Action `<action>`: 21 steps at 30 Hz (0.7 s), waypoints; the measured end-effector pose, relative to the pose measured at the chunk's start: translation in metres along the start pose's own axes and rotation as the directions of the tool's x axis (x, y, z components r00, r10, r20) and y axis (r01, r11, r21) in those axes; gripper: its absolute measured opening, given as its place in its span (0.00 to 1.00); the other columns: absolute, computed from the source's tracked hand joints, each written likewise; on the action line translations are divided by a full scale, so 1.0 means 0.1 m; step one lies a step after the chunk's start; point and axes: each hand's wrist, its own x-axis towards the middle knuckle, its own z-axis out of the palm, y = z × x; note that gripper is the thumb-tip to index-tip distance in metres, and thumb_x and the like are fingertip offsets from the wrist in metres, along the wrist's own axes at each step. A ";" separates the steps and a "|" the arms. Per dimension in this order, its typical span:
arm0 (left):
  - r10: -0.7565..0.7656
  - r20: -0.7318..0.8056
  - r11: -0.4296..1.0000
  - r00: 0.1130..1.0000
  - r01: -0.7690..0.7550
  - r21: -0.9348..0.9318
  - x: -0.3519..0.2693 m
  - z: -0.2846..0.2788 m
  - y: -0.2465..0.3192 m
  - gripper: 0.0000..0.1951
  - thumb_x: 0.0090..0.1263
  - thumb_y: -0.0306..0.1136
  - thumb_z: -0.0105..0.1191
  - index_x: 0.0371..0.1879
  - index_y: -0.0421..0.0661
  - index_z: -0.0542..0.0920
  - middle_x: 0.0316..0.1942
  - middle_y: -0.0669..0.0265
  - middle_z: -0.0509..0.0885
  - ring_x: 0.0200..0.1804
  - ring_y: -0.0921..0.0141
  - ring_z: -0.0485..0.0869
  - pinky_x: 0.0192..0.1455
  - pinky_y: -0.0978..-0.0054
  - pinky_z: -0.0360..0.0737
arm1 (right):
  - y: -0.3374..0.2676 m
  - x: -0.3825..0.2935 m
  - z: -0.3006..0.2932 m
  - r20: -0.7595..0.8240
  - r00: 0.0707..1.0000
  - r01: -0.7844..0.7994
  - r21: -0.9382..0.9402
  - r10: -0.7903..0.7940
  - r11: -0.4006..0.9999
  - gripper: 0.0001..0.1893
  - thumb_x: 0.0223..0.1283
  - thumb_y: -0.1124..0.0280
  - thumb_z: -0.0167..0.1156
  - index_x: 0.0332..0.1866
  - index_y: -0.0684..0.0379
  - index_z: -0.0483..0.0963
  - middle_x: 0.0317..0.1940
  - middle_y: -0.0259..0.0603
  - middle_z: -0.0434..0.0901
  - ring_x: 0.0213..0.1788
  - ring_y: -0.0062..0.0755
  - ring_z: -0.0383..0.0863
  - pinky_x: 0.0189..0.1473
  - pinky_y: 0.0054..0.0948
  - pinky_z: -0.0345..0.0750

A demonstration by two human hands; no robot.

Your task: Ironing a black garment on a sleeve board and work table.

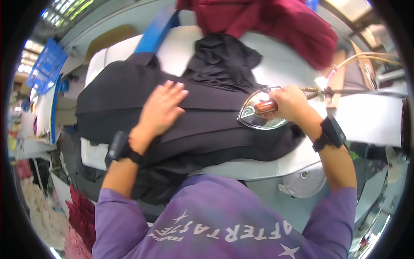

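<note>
A black garment with long seams lies spread across a white ironing table, its lower left part hanging over the near edge. My left hand rests flat on the cloth, fingers a little apart, holding nothing. My right hand grips a steam iron by its handle, which has a brown end. The iron's shiny metal body sits on the right part of the garment, its tip pointing left. A gathered black part lies bunched behind the iron and beyond the flat cloth.
Dark red cloth covers the table's far side. A hose and cable run from the iron to the right. A blue beam stands at the far left edge. Below the near right edge is a round fan-like object. Blue crates are far left.
</note>
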 end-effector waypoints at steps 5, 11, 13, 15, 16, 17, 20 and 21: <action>-0.322 -0.139 0.932 0.937 0.339 0.126 -1.38 -0.72 -1.56 0.32 0.73 0.45 0.62 0.76 0.49 0.75 0.81 0.58 0.70 0.84 0.52 0.62 0.85 0.47 0.56 | -1.31 1.04 -0.27 -0.075 0.980 0.184 0.002 -0.184 0.983 0.23 0.51 0.45 0.75 0.33 0.56 0.80 0.24 0.42 0.86 0.32 0.46 0.90 0.37 0.43 0.84; -0.660 -0.531 0.642 0.531 0.766 -0.032 -2.42 -0.36 -1.72 0.36 0.79 0.47 0.58 0.79 0.39 0.64 0.82 0.48 0.63 0.84 0.48 0.59 0.85 0.49 0.54 | -3.12 2.35 -0.37 -0.233 0.869 0.445 -0.014 -0.436 0.895 0.08 0.56 0.64 0.67 0.28 0.55 0.80 0.24 0.44 0.87 0.28 0.42 0.90 0.32 0.43 0.84; -0.765 -0.577 0.570 0.286 0.718 -0.399 -2.66 -0.22 -1.74 0.35 0.80 0.43 0.57 0.78 0.34 0.62 0.81 0.41 0.61 0.82 0.44 0.60 0.84 0.48 0.55 | -3.80 2.76 -0.41 -0.277 0.821 0.515 -0.017 -0.499 0.857 0.12 0.50 0.61 0.74 0.30 0.55 0.79 0.21 0.42 0.84 0.27 0.46 0.88 0.33 0.43 0.82; -0.793 -0.588 0.509 0.158 0.703 -0.498 -2.88 -0.15 -1.71 0.34 0.81 0.41 0.56 0.77 0.32 0.60 0.79 0.41 0.63 0.81 0.46 0.62 0.83 0.52 0.57 | -4.55 3.25 -0.53 -0.262 0.777 0.606 0.063 -0.573 0.793 0.08 0.56 0.64 0.67 0.32 0.57 0.81 0.23 0.44 0.86 0.29 0.48 0.89 0.36 0.46 0.83; -0.844 -0.532 0.447 0.063 0.630 -0.635 -2.94 -0.08 -1.73 0.34 0.81 0.41 0.56 0.77 0.33 0.60 0.78 0.42 0.63 0.80 0.47 0.63 0.83 0.53 0.57 | -4.87 3.54 -0.58 -0.260 0.738 0.653 0.043 -0.623 0.756 0.07 0.60 0.65 0.63 0.33 0.58 0.81 0.27 0.48 0.87 0.32 0.50 0.90 0.38 0.47 0.84; -0.885 -0.465 0.388 -0.016 0.529 -0.755 -2.92 -0.07 -1.69 0.35 0.81 0.41 0.56 0.78 0.33 0.60 0.78 0.42 0.64 0.80 0.49 0.63 0.83 0.54 0.58 | -5.10 3.82 -0.65 -0.307 0.702 0.674 -0.006 -0.643 0.738 0.08 0.62 0.67 0.61 0.34 0.59 0.83 0.31 0.51 0.89 0.36 0.51 0.91 0.40 0.46 0.85; -0.911 -0.409 0.348 -0.046 0.446 -0.825 -2.94 -0.01 -1.70 0.34 0.81 0.39 0.58 0.77 0.34 0.61 0.77 0.45 0.67 0.80 0.54 0.65 0.84 0.59 0.58 | -5.50 4.47 -1.03 -0.158 0.761 0.615 -0.132 -0.629 0.777 0.10 0.55 0.69 0.66 0.39 0.61 0.88 0.37 0.50 0.91 0.39 0.50 0.93 0.45 0.43 0.87; -0.924 -0.378 0.323 -0.062 0.403 -0.856 -2.96 0.04 -1.70 0.34 0.80 0.39 0.59 0.77 0.33 0.62 0.76 0.46 0.67 0.80 0.55 0.65 0.84 0.60 0.58 | -5.55 4.55 -1.19 -0.032 0.826 0.559 -0.081 -0.563 0.825 0.11 0.54 0.70 0.66 0.40 0.62 0.88 0.37 0.52 0.91 0.42 0.50 0.92 0.47 0.43 0.87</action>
